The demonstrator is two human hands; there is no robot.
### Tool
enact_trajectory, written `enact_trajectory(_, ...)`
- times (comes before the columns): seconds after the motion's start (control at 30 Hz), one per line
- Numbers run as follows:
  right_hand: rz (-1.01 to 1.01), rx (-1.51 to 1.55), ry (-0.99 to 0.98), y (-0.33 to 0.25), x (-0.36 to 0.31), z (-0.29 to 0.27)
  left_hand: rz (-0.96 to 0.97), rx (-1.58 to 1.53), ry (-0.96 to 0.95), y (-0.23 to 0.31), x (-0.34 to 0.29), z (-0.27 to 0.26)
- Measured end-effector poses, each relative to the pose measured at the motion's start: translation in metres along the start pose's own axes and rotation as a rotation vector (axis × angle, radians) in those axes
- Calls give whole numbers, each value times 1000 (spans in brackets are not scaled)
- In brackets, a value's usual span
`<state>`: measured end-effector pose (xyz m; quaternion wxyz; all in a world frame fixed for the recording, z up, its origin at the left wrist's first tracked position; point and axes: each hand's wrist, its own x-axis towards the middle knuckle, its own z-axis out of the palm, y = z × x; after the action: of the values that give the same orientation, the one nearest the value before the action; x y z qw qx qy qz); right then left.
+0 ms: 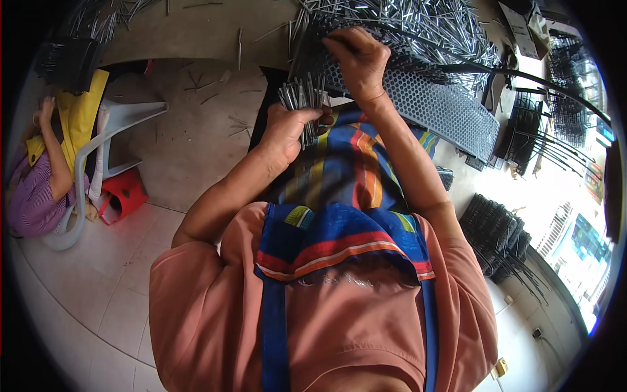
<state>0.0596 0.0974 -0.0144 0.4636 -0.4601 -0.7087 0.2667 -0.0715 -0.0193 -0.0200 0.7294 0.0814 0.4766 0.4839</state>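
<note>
My left hand point(286, 130) is closed around a bundle of thin metal rods point(304, 98), which stand roughly upright above my lap. To the right and farther forward, my right hand point(362, 55) is raised with its fingers curled together over the edge of a perforated metal tray point(444, 108). Whatever its fingertips pinch, if anything, is too small to make out. Beyond that hand lies a large heap of loose metal rods point(405, 26). A striped, colourful apron point(346, 166) covers my lap below both hands.
Dark wire racks point(499, 238) are stacked at right, with more racks point(522, 134) above them. A black cable point(542, 81) arcs across the right side. At left, another person point(49, 170) sits on a white plastic chair point(81, 189) beside a red container point(124, 196).
</note>
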Motion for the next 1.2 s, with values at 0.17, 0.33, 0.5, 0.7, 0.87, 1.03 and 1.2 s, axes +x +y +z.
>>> enact_trajectory(0.17,-72,-154,51,-8,8,6,-73,-10,13,-1,4,-5)
enact_trajectory(0.33,-41,-276,-44,-8,15,9,-107,-8,26,3,0,0)
enact_trajectory(0.5,-89,-311,-49,-7,14,12,-155,-83,49,2,3,-3)
enact_trajectory(0.7,-152,-377,-62,-4,15,13,-148,-95,37,6,3,1)
enact_trajectory(0.87,-178,-367,-69,-5,12,6,-135,-101,40,3,4,-5)
enact_trajectory(1.03,-89,-416,-44,-6,-1,2,-121,-123,34,5,4,-5)
enact_trajectory(1.2,-131,-491,-58,-13,-2,0,-154,-137,49,6,6,-5)
